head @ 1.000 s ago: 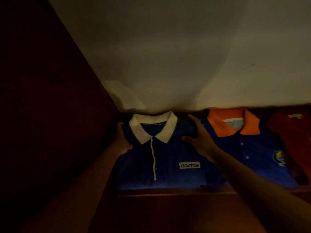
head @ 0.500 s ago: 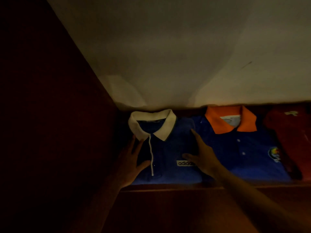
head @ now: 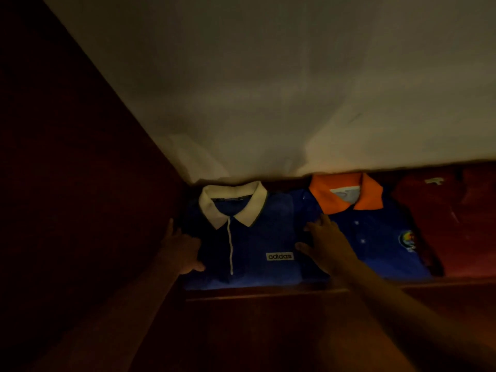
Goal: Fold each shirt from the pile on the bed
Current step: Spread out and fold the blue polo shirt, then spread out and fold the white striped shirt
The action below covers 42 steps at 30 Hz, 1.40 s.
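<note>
On the shelf (head: 268, 294), left corner | folded blue shirt (head: 257, 237) beside orange-collared shirt (head: 375, 237) | left hand (head: 182, 251), right hand (head: 327, 245) flank it, fingers (head: 320, 224) apart, flat | I judge: squaring placement | next: lift off, fetch another.

It is very dim here, with a warm brownish tone. The pale wall (head: 268, 89) takes most light, brightest low at its right. The wooden panel (head: 67, 183) at left is almost black, and my right forearm (head: 402, 312) is only a dark shape. The white collar (head: 253, 210) and orange collar (head: 326, 200) stand out. Everything is soft, grainy; lines bend near the borders.
</note>
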Tool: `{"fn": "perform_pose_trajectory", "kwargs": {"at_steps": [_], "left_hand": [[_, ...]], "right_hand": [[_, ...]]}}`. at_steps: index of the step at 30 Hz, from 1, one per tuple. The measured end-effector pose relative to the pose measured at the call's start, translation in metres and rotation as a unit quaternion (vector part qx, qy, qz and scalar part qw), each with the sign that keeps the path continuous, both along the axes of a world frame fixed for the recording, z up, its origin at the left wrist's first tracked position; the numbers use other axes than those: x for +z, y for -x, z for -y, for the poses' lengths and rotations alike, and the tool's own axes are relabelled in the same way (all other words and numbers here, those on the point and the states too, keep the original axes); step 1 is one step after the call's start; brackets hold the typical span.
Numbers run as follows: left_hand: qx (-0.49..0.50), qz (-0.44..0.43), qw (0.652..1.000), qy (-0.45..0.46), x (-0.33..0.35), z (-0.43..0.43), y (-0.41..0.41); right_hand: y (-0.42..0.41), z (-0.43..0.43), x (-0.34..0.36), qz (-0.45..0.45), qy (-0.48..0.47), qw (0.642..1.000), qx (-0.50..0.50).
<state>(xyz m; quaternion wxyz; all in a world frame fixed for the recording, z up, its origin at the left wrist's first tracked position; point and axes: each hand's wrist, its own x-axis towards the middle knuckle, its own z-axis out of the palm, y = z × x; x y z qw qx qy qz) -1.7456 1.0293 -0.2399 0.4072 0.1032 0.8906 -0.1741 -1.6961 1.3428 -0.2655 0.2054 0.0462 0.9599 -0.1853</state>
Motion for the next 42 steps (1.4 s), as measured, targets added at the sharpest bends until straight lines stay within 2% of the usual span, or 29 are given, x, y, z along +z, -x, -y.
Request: {"fn": "perform_pose_trajectory", "kwargs": {"at_steps": [2,4,6,9,13,16,20,24,27,29,32,36,42], "left_hand": [[0.12,0.014,0.985,-0.122,0.036,-0.006,-0.002],[0.238,0.009,0.935,-0.264,0.077,-0.017,-0.006],[0.274,-0.024,0.893,-0.356,0.126,-0.036,-0.012],[0.273,-0.05,0.863,-0.422,0.216,-0.073,-0.03],[0.234,-0.028,0.847,-0.477,0.333,-0.113,-0.055],[0.167,0.01,0.862,-0.478,0.403,-0.142,-0.087],[0.011,0.04,0.875,-0.482,0.482,-0.19,-0.132],[-0.131,0.088,0.86,-0.486,0.534,-0.247,-0.197],[-0.275,0.098,0.837,-0.464,0.556,-0.292,-0.272],[-0.345,0.138,0.816,-0.442,0.564,-0.319,-0.332],[-0.474,0.195,0.768,-0.384,0.573,-0.345,-0.44],[-0.604,0.259,0.674,-0.337,0.585,-0.339,-0.603],[-0.751,0.314,0.5,-0.295,0.586,-0.246,-0.856]], "right_hand": [[-0.003,-0.02,0.034,0.007,0.027,1.0,-0.007],[-0.005,-0.04,0.077,0.003,0.056,0.998,-0.019],[-0.008,-0.059,0.129,-0.018,0.078,0.996,-0.042],[-0.027,-0.091,0.224,-0.055,0.122,0.988,-0.081],[-0.07,-0.12,0.349,-0.097,0.131,0.982,-0.095],[-0.13,-0.134,0.426,-0.102,0.101,0.98,-0.141],[-0.238,-0.144,0.505,-0.106,0.074,0.966,-0.226],[-0.376,-0.127,0.554,-0.127,0.063,0.927,-0.346],[-0.493,-0.096,0.566,-0.123,0.071,0.877,-0.459],[-0.572,-0.068,0.568,-0.124,0.064,0.833,-0.535],[-0.688,-0.015,0.565,-0.133,0.044,0.744,-0.653],[-0.825,0.088,0.564,-0.138,0.03,0.613,-0.777],[-0.996,0.273,0.571,-0.177,0.008,0.426,-0.887]]}}
